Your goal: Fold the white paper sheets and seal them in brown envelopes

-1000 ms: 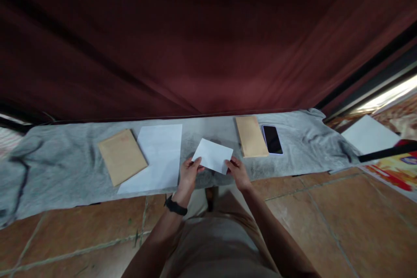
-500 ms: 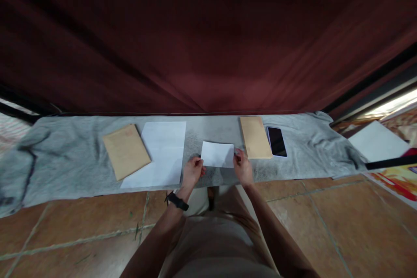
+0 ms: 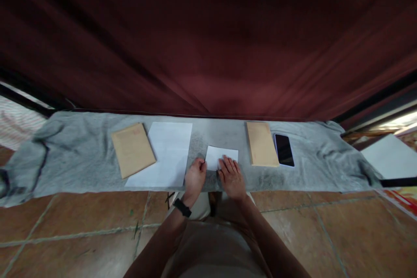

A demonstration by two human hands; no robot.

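Note:
A small folded white paper [image 3: 221, 155] lies flat on the grey cloth [image 3: 81, 160] in front of me. My right hand [image 3: 231, 176] rests on its near edge with fingers stretched out flat. My left hand [image 3: 194, 178], with a black watch on the wrist, sits at the paper's left corner, fingers curled and touching that edge. A larger white sheet [image 3: 166, 154] lies to the left, partly under a tan envelope [image 3: 133, 149]. To the right lie a second tan envelope [image 3: 261, 143] and a black phone [image 3: 284, 150].
A dark red curtain [image 3: 208, 39] hangs behind the cloth. The floor is brown tile [image 3: 65, 230]. At the far right lie another white sheet [image 3: 391, 156] and a dark bar [image 3: 399, 181]. A striped fabric [image 3: 16, 121] shows at the far left.
The folded paper was held up tilted in both hands, then lowered onto the cloth. My right hand now lies flat on it. The view shifted slightly.

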